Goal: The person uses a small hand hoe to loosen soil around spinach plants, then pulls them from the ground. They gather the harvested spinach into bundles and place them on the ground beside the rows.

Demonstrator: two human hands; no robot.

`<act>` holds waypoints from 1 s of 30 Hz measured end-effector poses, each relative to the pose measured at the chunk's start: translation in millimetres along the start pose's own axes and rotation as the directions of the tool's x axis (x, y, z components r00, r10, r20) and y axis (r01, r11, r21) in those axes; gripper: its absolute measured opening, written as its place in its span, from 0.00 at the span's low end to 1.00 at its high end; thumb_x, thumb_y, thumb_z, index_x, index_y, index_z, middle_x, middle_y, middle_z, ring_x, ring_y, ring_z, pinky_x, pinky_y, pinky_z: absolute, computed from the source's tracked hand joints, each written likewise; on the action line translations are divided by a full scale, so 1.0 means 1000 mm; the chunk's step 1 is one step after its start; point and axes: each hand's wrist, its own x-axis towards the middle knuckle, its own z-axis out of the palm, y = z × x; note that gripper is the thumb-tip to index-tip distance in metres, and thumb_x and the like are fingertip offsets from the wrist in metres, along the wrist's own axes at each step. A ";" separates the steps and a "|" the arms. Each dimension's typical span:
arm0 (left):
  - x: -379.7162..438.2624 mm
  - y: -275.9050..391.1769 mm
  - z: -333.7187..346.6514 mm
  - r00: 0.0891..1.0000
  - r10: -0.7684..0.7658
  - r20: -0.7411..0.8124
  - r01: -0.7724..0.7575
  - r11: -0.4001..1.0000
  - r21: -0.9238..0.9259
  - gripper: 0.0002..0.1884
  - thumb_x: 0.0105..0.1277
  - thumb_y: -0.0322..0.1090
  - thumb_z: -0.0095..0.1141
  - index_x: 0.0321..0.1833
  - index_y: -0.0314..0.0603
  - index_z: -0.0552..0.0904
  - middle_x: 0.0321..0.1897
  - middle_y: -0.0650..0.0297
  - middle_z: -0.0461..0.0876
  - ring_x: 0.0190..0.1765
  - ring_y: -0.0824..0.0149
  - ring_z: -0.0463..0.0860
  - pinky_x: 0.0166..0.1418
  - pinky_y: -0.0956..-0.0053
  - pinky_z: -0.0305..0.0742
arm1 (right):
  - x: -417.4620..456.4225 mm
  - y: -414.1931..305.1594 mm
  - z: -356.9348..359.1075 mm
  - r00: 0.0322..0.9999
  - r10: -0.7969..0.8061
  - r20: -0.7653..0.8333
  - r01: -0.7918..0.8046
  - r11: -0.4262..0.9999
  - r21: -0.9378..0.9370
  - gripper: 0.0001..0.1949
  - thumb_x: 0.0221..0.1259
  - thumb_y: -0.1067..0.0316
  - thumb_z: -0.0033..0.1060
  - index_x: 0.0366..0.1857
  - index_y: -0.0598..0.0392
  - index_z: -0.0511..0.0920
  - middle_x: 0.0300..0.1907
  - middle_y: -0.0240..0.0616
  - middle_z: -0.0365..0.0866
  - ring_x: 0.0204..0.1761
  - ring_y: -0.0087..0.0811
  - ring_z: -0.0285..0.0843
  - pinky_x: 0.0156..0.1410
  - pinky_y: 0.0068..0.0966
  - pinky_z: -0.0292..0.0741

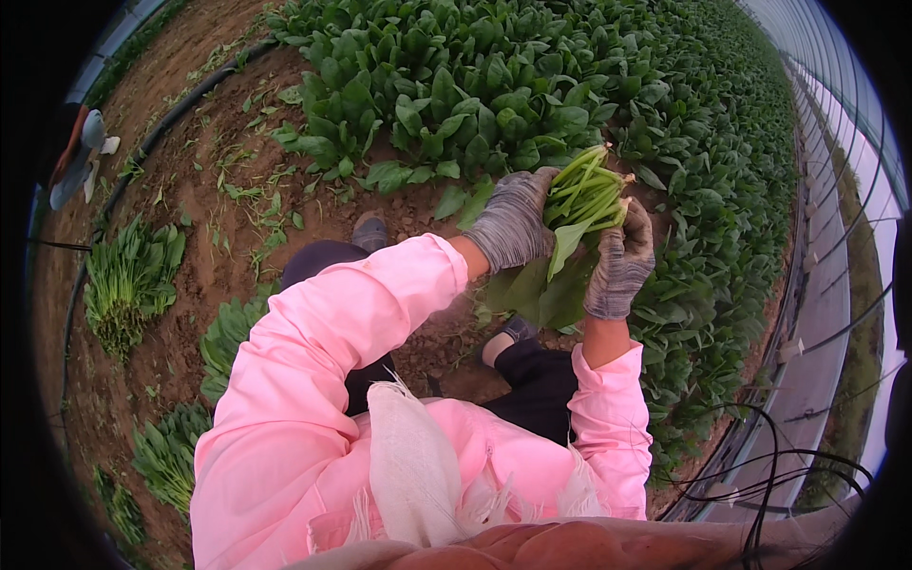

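A bunch of spinach-like leafy greens (586,191) is held between my two gloved hands, its pale root ends up and its broad leaves hanging down. My left hand (516,217), in a grey knitted glove, grips the bunch from the left around the stems. On the right, my right hand (621,260), in a matching soiled glove, has its fingers at the stem bases near the root ends. Whether it grips any stems firmly I cannot tell. One loose leaf (566,246) sticks out below the stems.
Dense growing greens (456,92) spread ahead and right. Cut bunches (132,281) lie on the soil at left, beside a black hose (165,122). Another person (80,153) is at the far left edge. My shoes (370,234) stand on bare soil. A greenhouse wall (819,285) runs along the right.
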 end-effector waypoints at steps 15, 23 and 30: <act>0.014 -0.008 -0.016 0.878 0.137 0.459 0.230 0.719 -0.655 0.27 0.71 0.47 0.53 0.67 0.37 0.69 0.59 0.56 0.77 0.61 0.67 0.74 0.66 0.74 0.67 | 0.018 -0.001 -0.033 0.979 0.180 0.097 -0.205 0.860 0.467 0.15 0.64 0.67 0.59 0.53 0.58 0.75 0.49 0.38 0.82 0.49 0.30 0.81 0.57 0.28 0.77; 0.011 0.003 -0.019 0.944 0.134 0.300 0.033 0.869 -0.493 0.21 0.74 0.38 0.48 0.65 0.34 0.70 0.55 0.60 0.80 0.56 0.72 0.76 0.62 0.74 0.70 | 0.010 -0.012 -0.023 0.985 0.153 0.083 -0.173 0.911 0.376 0.17 0.62 0.68 0.62 0.53 0.62 0.76 0.53 0.40 0.80 0.54 0.30 0.78 0.64 0.29 0.71; 0.001 0.005 -0.012 0.906 0.266 0.328 0.022 0.747 -0.665 0.35 0.71 0.41 0.52 0.75 0.36 0.51 0.70 0.53 0.63 0.72 0.65 0.61 0.74 0.71 0.55 | 0.009 -0.017 -0.016 0.993 0.106 0.048 -0.116 0.943 0.313 0.18 0.62 0.66 0.63 0.53 0.62 0.75 0.50 0.38 0.81 0.50 0.27 0.78 0.61 0.26 0.72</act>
